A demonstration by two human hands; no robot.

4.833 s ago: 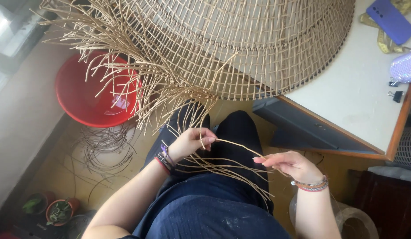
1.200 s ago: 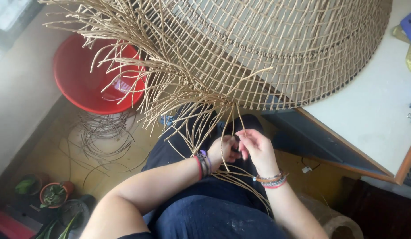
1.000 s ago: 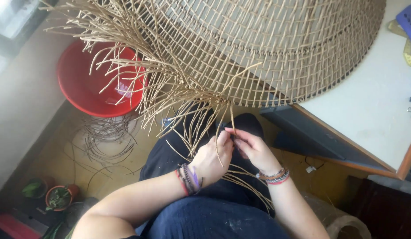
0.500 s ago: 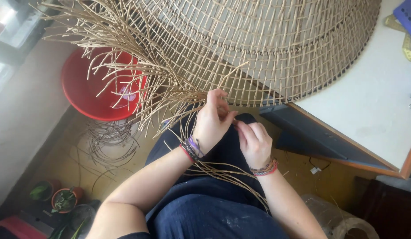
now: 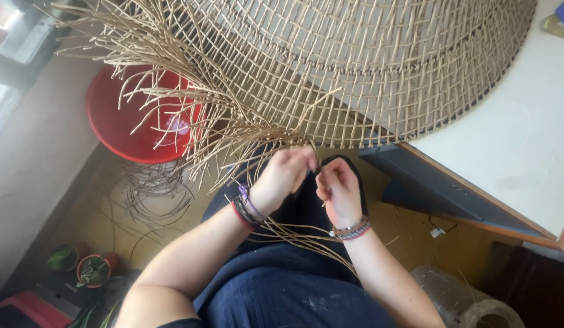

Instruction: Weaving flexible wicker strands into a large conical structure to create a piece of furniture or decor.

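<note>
Nearest the camera is the person's lap in dark blue cloth, with both bare forearms reaching away from it. A loose bundle of long pale tan cane strands runs across the lap, under both wrists, and trails toward the floor on the right.

The left hand, with purple, red and dark bands on its wrist, is curled closed, its fingertips pinched on the thin cane strands just below the frayed rim of the weave. The right hand, wearing beaded bracelets, sits just beside it, almost touching, with its fingers folded in on strands of the same bundle; how many each hand has hold of cannot be told.

Directly beyond the hands lies the big dome-shaped open-mesh woven cane shade. It rests on the white tabletop with a wooden edge and overhangs toward the person. Its left rim is unfinished, with many loose cane ends sticking out in all directions.

Below those ends stands a round red plastic tub; something pale lies inside it, too blurred to make out. Coils of thin dark wire or cane lie on the yellowish floor beside it. Further left, near the wall, small round pots with green plants stand on the floor. At the lower right is a clear plastic container, its contents not visible.
</note>
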